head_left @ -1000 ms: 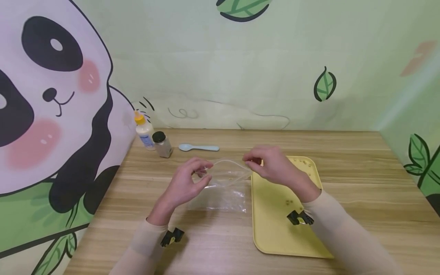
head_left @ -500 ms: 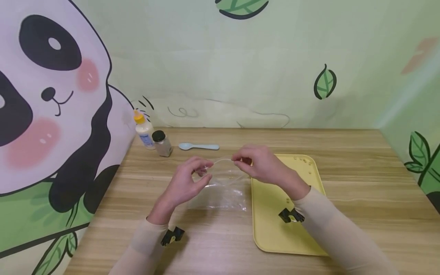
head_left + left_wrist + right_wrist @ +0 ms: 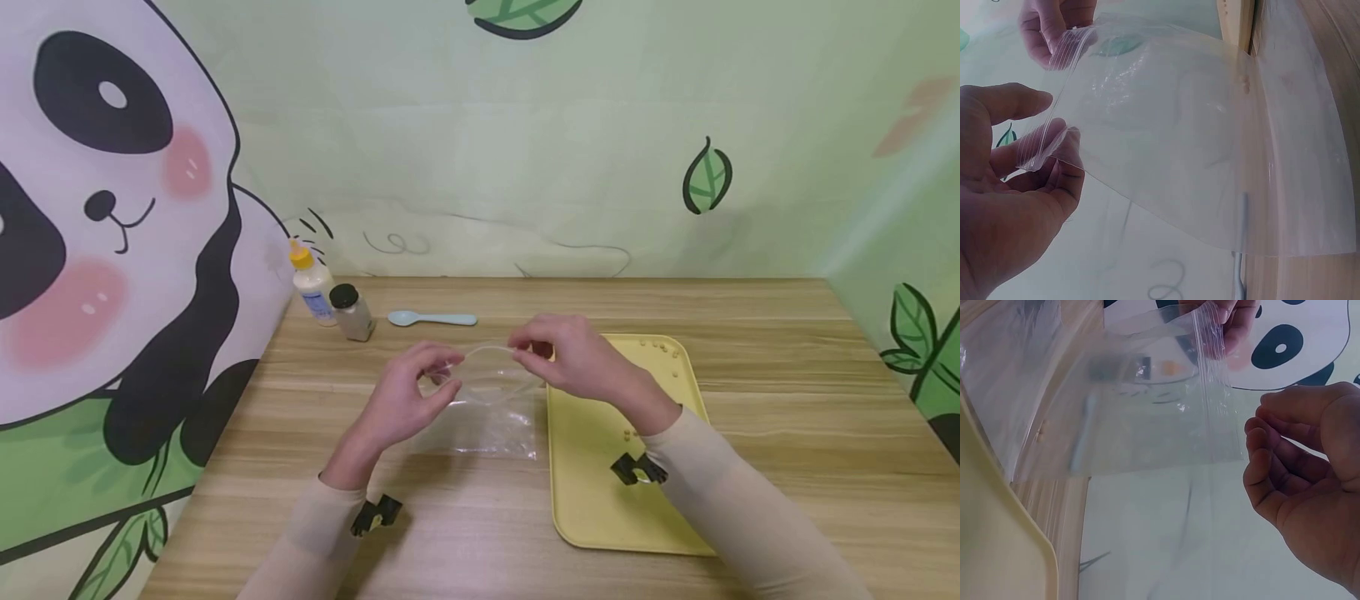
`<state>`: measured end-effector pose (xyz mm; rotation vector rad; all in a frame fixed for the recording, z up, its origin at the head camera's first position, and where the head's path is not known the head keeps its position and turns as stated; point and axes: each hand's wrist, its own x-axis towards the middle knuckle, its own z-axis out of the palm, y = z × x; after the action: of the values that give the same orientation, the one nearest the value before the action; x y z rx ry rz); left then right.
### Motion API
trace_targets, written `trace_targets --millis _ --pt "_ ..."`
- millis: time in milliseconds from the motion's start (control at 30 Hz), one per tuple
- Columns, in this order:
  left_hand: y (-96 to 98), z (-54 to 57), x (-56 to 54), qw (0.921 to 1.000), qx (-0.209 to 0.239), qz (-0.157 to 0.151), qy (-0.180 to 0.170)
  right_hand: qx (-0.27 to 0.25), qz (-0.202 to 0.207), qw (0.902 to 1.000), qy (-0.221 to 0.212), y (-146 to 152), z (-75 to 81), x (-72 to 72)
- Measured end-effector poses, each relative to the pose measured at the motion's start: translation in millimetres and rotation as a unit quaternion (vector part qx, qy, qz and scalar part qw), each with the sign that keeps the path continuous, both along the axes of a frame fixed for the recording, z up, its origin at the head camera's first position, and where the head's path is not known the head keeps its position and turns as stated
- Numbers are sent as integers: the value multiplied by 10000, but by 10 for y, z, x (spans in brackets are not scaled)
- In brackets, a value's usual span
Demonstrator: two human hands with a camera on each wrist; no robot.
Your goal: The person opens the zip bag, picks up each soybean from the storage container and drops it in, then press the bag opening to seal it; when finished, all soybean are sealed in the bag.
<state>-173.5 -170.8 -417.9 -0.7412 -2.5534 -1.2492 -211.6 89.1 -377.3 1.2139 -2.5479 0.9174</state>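
A clear zip bag hangs from my left hand, its mouth spread and its lower part on the table. In the left wrist view, that hand grips one corner of the zip edge with curled fingers, while another digit stands apart. My right hand is at the opposite side of the mouth, thumb and forefinger close together at the rim. The right wrist view has its curled fingers just beside the bag's edge. Whether they pinch the film is unclear.
A yellow tray with several tiny beige pieces lies below my right arm. Behind my left hand stand a yellow-capped bottle and a black-lidded jar. A pale blue spoon lies near the wall.
My right hand has shifted left, and its fingertips have come to the far rim of the bag's mouth. The left hand and the bag have stayed almost still.
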Motion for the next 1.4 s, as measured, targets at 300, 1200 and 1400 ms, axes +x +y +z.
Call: trace_targets --millis 300,1200,1400 --pt "0 -8 1 10000 30 3 -51 19 -168 9999 31 164 -54 -4" --pt "1 -15 10 10000 37 5 -28 437 -866 9949 -272 672 -342 88" --pt "4 1 8 10000 50 7 -35 495 -970 9936 -295 767 -395 123"
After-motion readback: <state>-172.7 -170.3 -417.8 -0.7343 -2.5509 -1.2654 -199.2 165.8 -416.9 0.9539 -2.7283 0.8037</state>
